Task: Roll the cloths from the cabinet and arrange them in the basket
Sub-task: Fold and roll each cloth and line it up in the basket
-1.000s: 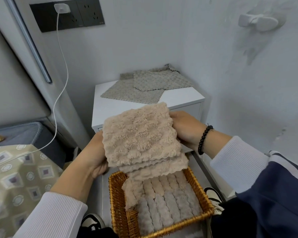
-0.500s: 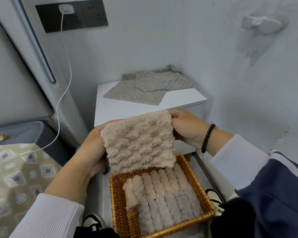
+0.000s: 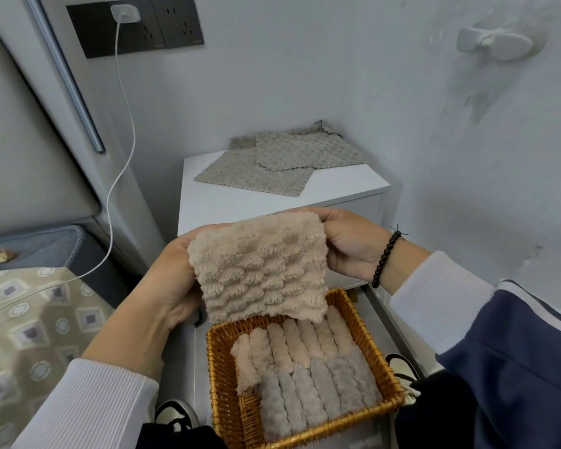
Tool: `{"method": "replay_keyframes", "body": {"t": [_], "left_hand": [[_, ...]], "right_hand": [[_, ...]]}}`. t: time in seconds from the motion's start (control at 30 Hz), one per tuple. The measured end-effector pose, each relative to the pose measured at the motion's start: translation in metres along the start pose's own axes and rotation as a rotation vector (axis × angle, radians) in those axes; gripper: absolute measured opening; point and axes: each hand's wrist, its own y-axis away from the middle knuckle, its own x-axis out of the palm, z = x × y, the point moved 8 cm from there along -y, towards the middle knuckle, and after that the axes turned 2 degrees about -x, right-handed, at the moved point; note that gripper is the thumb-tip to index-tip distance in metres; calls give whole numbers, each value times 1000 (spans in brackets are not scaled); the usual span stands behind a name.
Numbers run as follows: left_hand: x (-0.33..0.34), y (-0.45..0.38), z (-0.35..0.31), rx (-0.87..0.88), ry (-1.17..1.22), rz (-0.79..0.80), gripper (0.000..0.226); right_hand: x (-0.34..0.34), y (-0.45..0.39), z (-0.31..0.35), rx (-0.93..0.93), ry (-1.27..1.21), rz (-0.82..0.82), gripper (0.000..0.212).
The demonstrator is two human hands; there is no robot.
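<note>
A fluffy beige cloth (image 3: pixel 259 267) hangs folded between my hands, above the wicker basket (image 3: pixel 222 384). My left hand (image 3: pixel 172 280) holds its left edge; my right hand (image 3: pixel 350 244) grips its upper right corner. Inside the basket lie several rolled cloths (image 3: pixel 305 364), beige ones at the back and grey ones in front. Flat grey cloths (image 3: pixel 272 166) lie overlapping on top of the white cabinet (image 3: pixel 240 202).
A white charger cable (image 3: pixel 123 131) hangs from a black wall socket (image 3: pixel 133 24) and runs down to the patterned bedding (image 3: pixel 30 335) at left. The wall at right carries a white hook (image 3: pixel 493 43). Shoes (image 3: pixel 175 413) show on the floor by the basket.
The hanging beige cloth has become shorter: its lower end has been drawn up out of the basket, and both hands have sunk a little toward the basket.
</note>
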Motion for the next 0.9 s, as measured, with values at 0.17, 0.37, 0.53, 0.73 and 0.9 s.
{"method": "replay_keyframes", "body": {"t": [0.17, 0.37, 0.53, 0.73, 0.9], "left_hand": [[1, -1, -2, 3, -4, -21, 23], [-4, -2, 15, -145, -36, -61, 25], [-8, -2, 30, -282, 52, -109, 22], [-6, -1, 29, -309, 238, -59, 30], [1, 5, 36, -417, 240, 108, 67]], "right_hand": [[-2, 0, 0, 26, -31, -51, 27], [-1, 4, -20, 189, -22, -132, 40], [5, 5, -27, 236, -176, -89, 60], [12, 6, -24, 205, -83, -86, 55], [-1, 4, -17, 138, -73, -118, 46]]}}
